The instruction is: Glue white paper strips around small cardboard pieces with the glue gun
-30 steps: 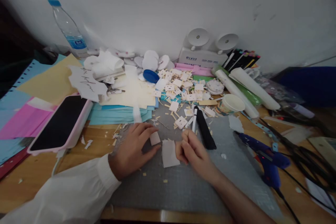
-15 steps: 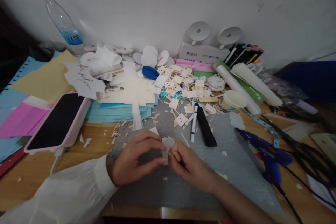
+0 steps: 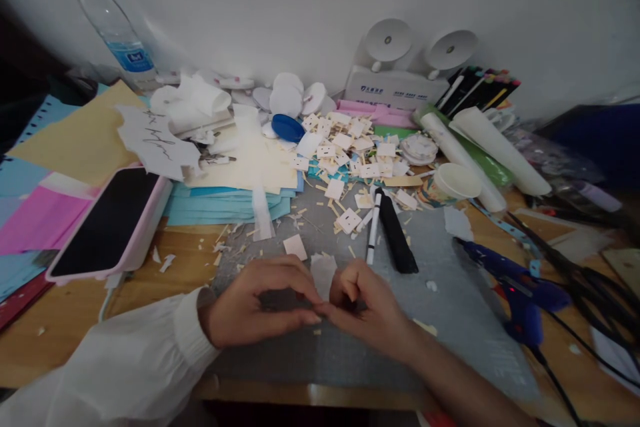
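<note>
My left hand (image 3: 263,300), in a white sleeve, has its thumb and fingertips drawn together against my right thumb. My right hand (image 3: 370,310) is curled, its fingers bent toward the palm. Whatever is pinched where the two hands meet is too small or hidden to make out. Just behind the fingertips a torn whitish scrap (image 3: 323,273) lies on the grey mat (image 3: 435,347). A small pale square card (image 3: 295,247) rests beyond my left hand. Farther back is a pile of small square cards with faces and thin yellow strips (image 3: 350,147).
A white marker (image 3: 373,227) and a black tapered object (image 3: 395,233) lie behind my right hand. At right are a blue glue gun (image 3: 520,293), scissors (image 3: 590,287) and a paper cup (image 3: 453,185). A phone (image 3: 110,223), coloured paper (image 3: 230,203) and a bottle (image 3: 113,27) occupy the left.
My hands have come together, the left fingertips now meeting the right thumb. The pale square card shows more fully behind my left hand. The whole view has shifted slightly.
</note>
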Demonstrator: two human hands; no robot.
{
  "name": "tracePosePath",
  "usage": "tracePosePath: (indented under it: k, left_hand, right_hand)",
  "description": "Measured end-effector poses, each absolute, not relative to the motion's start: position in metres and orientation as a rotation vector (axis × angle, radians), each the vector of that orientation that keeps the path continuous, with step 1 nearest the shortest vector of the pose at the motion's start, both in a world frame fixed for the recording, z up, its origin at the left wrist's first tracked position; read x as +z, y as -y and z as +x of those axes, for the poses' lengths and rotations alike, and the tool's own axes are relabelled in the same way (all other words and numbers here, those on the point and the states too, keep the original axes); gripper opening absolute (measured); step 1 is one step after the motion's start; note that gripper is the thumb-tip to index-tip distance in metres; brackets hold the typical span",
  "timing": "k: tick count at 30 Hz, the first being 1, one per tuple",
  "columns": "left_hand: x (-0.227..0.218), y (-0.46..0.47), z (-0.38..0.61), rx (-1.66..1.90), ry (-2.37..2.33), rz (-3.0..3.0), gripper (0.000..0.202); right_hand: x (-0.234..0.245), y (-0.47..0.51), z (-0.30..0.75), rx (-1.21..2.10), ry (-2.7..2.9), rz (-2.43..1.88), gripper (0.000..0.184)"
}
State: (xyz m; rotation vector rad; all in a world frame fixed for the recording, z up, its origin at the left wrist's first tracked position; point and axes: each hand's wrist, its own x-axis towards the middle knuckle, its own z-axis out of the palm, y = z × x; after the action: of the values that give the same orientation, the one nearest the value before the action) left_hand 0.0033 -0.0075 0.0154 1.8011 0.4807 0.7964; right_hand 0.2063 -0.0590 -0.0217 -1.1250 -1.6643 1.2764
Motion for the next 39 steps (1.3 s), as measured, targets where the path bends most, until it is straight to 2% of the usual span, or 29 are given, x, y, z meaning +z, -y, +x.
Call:
tracePosePath:
  k: [5, 16, 39]
  left_hand:
    - [0.018, 0.006, 0.001, 0.700, -0.472, 1.707, 0.014]
    - [0.023, 0.004, 0.001, 0.711, -0.446, 1.870, 0.014]
    - [0.019, 0.006, 0.002, 0.666, -0.455, 1.956, 0.010]
  right_hand:
    - [-0.009, 0.058, 0.204, 1.499, 1.429, -1.035, 0.045]
    - [-0.001, 0.053, 0.200, 1.765, 1.203, -1.021, 0.049]
    - [-0.001, 0.051, 0.200, 1.817, 1.240, -1.061, 0.050]
